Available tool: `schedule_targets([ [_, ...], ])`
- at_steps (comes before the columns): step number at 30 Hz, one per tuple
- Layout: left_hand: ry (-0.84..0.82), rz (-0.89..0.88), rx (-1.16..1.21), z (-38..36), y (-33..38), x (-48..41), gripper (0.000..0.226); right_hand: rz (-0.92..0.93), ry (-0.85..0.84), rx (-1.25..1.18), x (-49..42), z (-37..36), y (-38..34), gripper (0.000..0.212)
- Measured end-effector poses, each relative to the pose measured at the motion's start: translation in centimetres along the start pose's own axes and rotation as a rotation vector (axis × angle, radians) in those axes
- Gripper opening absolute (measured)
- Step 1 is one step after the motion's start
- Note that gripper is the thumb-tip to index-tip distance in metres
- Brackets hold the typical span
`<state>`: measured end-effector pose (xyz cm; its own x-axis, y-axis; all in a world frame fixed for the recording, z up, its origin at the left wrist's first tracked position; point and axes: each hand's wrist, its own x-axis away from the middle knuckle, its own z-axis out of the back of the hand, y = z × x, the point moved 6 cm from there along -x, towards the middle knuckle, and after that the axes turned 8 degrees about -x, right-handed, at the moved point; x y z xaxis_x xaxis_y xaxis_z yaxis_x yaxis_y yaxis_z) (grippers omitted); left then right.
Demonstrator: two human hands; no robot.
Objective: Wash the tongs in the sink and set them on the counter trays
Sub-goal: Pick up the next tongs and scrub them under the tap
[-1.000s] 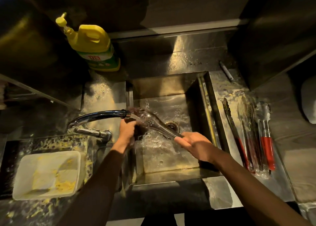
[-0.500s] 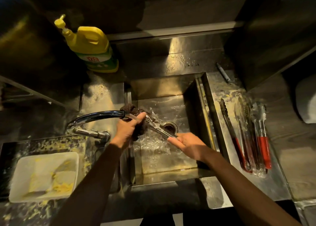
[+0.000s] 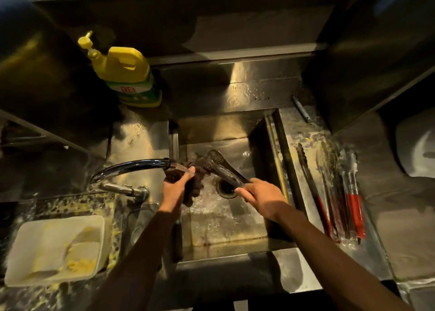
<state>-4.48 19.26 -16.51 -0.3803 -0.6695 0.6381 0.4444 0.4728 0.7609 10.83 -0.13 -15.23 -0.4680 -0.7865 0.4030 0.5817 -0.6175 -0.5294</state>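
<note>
Steel tongs (image 3: pixel 221 167) slant across the steel sink (image 3: pixel 261 136), tips up-left near the tap spout, above the drain. My right hand (image 3: pixel 261 196) grips their handle end at the lower right. My left hand (image 3: pixel 177 188) holds a dark scrubbing pad (image 3: pixel 196 183) just below the spout, beside the tongs' head. Water runs over the sink floor. On the counter right of the sink, several tongs (image 3: pixel 329 193) lie side by side, some with red handles.
A curved chrome tap (image 3: pixel 131 167) reaches in from the left. A yellow detergent jug (image 3: pixel 127 73) stands behind it. A white tub (image 3: pixel 56 249) with yellow scraps sits at the front left on a speckled counter. A pen-like stick (image 3: pixel 302 109) lies at the back right.
The tongs' head has swung up and to the right of the spout. My left hand with the pad has slid down off the tongs' head. The view has shifted slightly.
</note>
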Motion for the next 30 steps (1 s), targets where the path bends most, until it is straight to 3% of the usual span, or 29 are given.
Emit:
schedule_targets([
  [5, -0.043, 0.024, 0.050, -1.8, -0.6, 1.7, 0.034, -0.020, 0.063, -0.019, 0.4, -0.3, 0.0, 0.044],
  [9, -0.055, 0.016, 0.011, -3.0, -1.0, 2.8, 0.012, 0.003, 0.219, -0.075, 1.5, 0.7, 0.4, 0.042],
  [14, -0.018, 0.027, -0.047, -3.9, -0.5, 5.4, 0.032, 0.012, 0.289, -0.140, 3.0, 2.1, 1.1, 0.039],
  [17, -0.034, -0.048, -0.056, -4.9, 0.8, 7.3, 0.038, 0.037, 0.292, -0.312, 3.9, 3.7, 1.1, 0.033],
  [22, -0.011, -0.137, -0.070, -6.5, 3.5, 10.6, 0.029, 0.169, 0.247, -0.538, 5.7, 6.9, 0.6, 0.021],
  [25, 0.004, -0.185, -0.030, -7.3, 4.9, 12.2, 0.038, 0.240, 0.244, -0.583, 6.5, 8.8, 0.6, 0.014],
  [30, -0.003, -0.282, 0.018, -8.6, 7.3, 15.3, 0.026, 0.321, 0.388, -0.580, 7.4, 11.6, 1.1, 0.017],
])
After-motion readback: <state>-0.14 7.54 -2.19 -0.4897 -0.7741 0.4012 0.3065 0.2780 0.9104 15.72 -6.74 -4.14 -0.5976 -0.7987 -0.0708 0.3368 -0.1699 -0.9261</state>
